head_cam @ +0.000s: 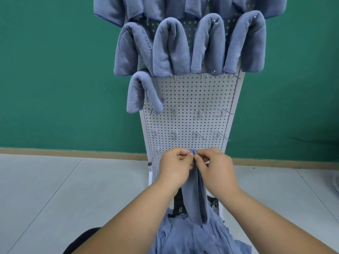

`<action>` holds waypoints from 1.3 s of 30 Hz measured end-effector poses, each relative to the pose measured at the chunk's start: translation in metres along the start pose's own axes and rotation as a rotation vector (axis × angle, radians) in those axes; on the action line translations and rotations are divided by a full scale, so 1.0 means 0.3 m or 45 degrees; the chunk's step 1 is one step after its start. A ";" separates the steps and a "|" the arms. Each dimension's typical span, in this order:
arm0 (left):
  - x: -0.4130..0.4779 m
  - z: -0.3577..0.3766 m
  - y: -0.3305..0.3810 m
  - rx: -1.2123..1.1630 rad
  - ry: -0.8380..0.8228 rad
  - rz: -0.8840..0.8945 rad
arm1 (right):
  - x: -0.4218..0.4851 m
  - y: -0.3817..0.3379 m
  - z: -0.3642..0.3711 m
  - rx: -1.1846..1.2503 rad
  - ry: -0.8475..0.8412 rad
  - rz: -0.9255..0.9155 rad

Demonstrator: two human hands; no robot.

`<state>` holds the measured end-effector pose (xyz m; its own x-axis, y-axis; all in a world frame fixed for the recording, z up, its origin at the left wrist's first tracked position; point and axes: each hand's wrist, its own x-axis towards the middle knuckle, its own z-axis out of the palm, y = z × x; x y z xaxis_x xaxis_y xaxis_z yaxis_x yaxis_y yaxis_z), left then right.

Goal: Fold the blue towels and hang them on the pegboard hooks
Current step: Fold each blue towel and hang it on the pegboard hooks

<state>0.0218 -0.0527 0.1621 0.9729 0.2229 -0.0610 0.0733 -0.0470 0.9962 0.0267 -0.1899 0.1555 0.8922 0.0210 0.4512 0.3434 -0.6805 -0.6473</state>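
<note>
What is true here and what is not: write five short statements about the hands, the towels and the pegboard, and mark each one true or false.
1. The left hand and right hand both pinch the top edge of a blue towel. True.
2. That towel hangs down to a heap of blue cloth. True.
3. Every hook on the pegboard carries a towel. False: the hooks in the lower rows are bare.
4. The wall behind is red. False: the wall is green.
5. A single folded towel hangs at the left, below a row of four. True.
</note>
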 end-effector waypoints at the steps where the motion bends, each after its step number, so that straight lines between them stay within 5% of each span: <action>1: -0.001 -0.003 0.002 -0.010 -0.010 -0.019 | -0.004 -0.002 0.001 -0.016 -0.032 0.000; 8: -0.011 -0.037 0.080 -0.081 -0.210 -0.064 | 0.015 0.002 -0.025 0.048 0.015 0.053; 13: 0.050 -0.126 0.036 0.997 -0.107 0.342 | 0.069 0.034 -0.084 0.098 -0.025 0.094; 20: 0.082 -0.184 -0.005 1.444 -0.264 0.378 | 0.111 0.069 -0.185 0.127 -0.019 0.027; 26: 0.087 -0.204 0.047 1.380 -0.039 0.630 | 0.121 0.142 -0.215 -0.083 -0.081 0.116; 35: 0.092 -0.241 0.075 0.900 -0.044 0.493 | 0.126 0.169 -0.220 -0.325 -0.277 0.137; 39: 0.108 -0.248 0.064 1.174 -0.049 0.559 | 0.131 0.156 -0.225 -0.194 -0.308 0.159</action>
<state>0.0383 0.0261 0.1838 0.9596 -0.0254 0.2801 -0.1673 -0.8520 0.4961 0.0580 -0.2705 0.1843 0.9750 0.0917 0.2025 0.1950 -0.7903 -0.5809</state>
